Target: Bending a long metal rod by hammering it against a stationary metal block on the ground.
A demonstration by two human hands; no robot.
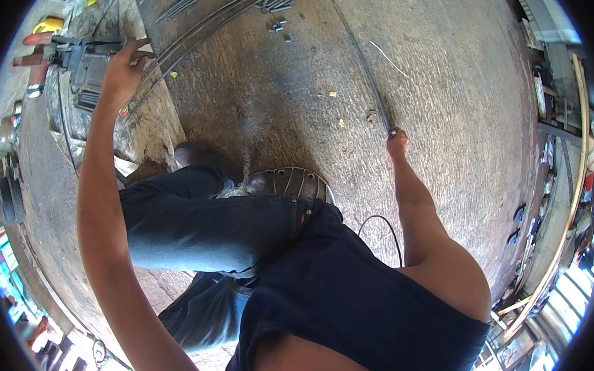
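My right hand (398,144) is closed around the near end of a long, thin dark metal rod (364,61), which slants away over the floor to the far left. Out at the left, my left hand (124,67) has its fingers stretched and apart, with nothing visible in them. It is beside a grey metal machine (89,68) with a red handle (37,39); whether it touches the machine I cannot tell. Just right of that hand run several long dark rods (201,27). Short cut metal pieces (278,2) lie in a pile farther off.
I sit on a round ribbed seat (290,182). A thin pale strip (389,59) and small yellow scraps (333,94) lie on the worn floor (461,127). A black cable loop (384,220) is beside my right arm. Long wooden strips (577,153) line the right side.
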